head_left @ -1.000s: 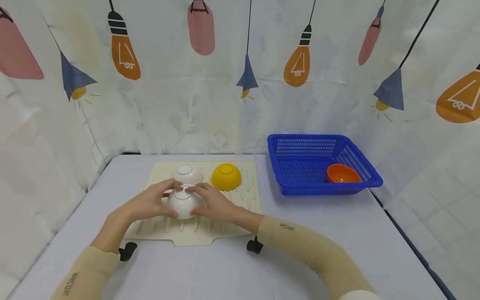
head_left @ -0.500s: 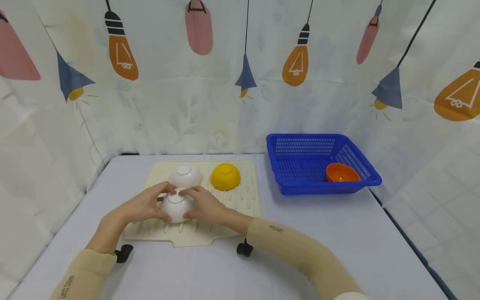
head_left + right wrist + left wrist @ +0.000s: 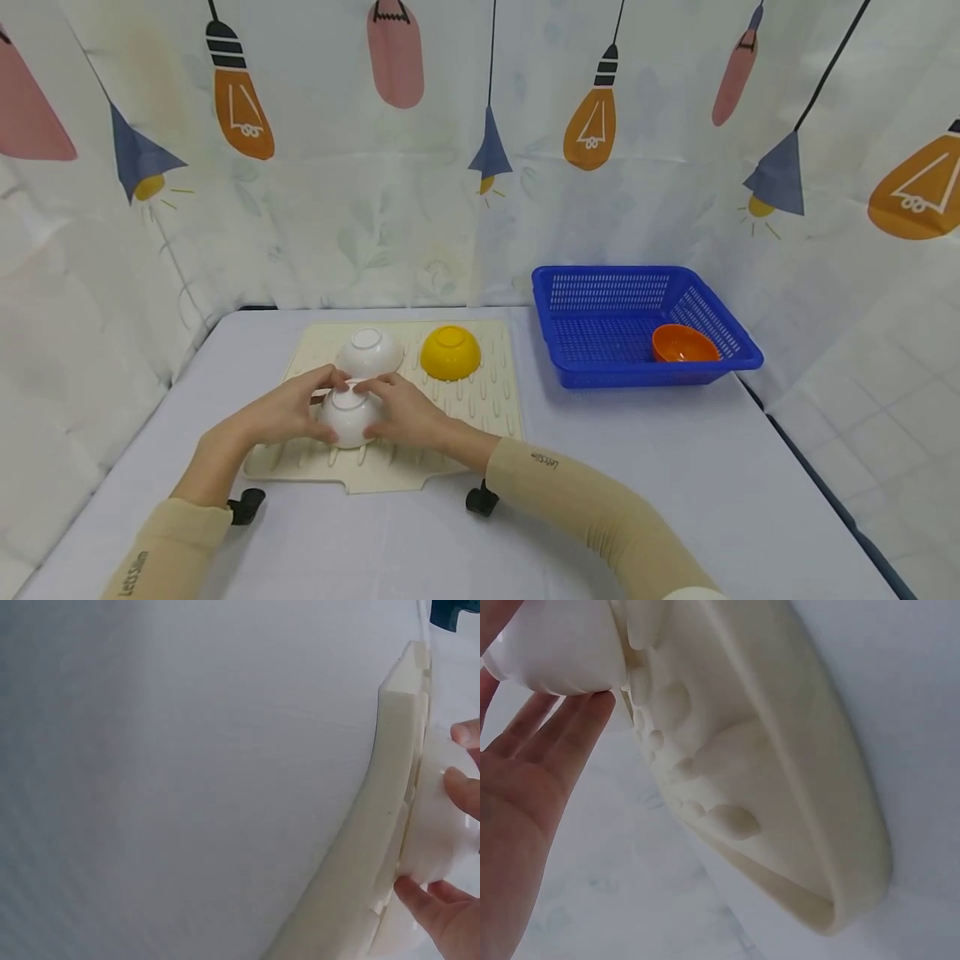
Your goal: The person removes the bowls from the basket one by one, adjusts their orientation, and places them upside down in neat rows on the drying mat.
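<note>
Head view: I had both hands on a white bowl (image 3: 350, 414) that lay upside down on the near left part of a cream drying mat (image 3: 480, 400), itself spread on the pale surface (image 3: 637, 467). My left hand (image 3: 281, 410) cupped the bowl's left side and my right hand (image 3: 408, 410) its right side, the fingers of each curled round the wall and the fingertips nearly meeting over the far rim of its base; both grips were thus grasping the bowl. Left wrist view: the fingers of the left hand (image 3: 525, 795) lay against the bowl (image 3: 559, 645), beside the raised ribs of the mat (image 3: 765, 772). Right wrist view: the fingertips of the right hand (image 3: 450, 900) pressed on the bowl (image 3: 442, 817) at the mat's edge (image 3: 382, 825); I could not tell from either wrist view whether the bowl touched the mat or was held just above it. A second white bowl (image 3: 371, 352), also inverted, sat just beyond the held one, close to the fingertips, and a yellow bowl (image 3: 450, 352), inverted too, stood to its right on the far part of the mat. Well apart to the right, a blue basket (image 3: 600, 292) rested on the surface with an orange bowl (image 3: 681, 344) upright in its near right corner. A curtain printed with lamps (image 3: 420, 208) hung behind the whole scene.
</note>
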Motion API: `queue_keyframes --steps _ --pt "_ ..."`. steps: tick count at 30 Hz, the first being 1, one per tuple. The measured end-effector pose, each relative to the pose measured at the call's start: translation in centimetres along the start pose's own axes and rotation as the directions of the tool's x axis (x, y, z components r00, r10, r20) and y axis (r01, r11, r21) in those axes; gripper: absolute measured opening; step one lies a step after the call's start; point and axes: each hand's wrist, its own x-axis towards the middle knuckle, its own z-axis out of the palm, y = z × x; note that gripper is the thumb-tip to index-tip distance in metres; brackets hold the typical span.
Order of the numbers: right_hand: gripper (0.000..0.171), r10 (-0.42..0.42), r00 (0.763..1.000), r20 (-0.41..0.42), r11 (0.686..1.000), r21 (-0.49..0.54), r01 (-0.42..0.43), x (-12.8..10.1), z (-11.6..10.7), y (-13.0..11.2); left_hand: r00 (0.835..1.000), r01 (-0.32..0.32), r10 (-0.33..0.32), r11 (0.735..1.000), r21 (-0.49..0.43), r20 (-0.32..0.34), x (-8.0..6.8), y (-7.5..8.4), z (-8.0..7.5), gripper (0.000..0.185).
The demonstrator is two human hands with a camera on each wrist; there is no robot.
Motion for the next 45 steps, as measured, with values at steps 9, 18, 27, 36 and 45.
queue_keyframes --steps 9,18,27,36,45 --pt "0.060 -0.002 0.999 0.050 1.000 -0.024 0.003 -0.1 -0.4 -0.1 0.999 0.015 -0.013 0.998 -0.054 0.048 -0.2 0.2 -0.5 0.052" --pt "0.069 0.021 0.996 0.083 1.000 -0.003 -0.021 -0.5 -0.8 0.1 0.999 -0.003 0.005 0.998 -0.059 0.042 0.0 -0.2 -0.7 0.040" --pt "0.072 0.086 0.993 0.077 0.996 0.004 -0.086 -0.9 -1.1 0.2 0.996 0.043 -0.042 0.999 0.010 -0.083 0.1 -0.2 -1.1 0.043" --pt "0.072 0.091 0.993 0.074 0.996 -0.005 -0.091 -1.7 -2.3 0.3 0.956 0.260 -0.244 0.962 0.086 -0.166 -0.3 -1.1 -2.3 0.058" --pt "0.067 0.098 0.993 0.071 0.994 0.037 -0.101 -2.7 -3.0 1.4 0.884 0.401 -0.404 0.914 -0.063 -0.238 -0.8 -1.9 -3.2 0.063"
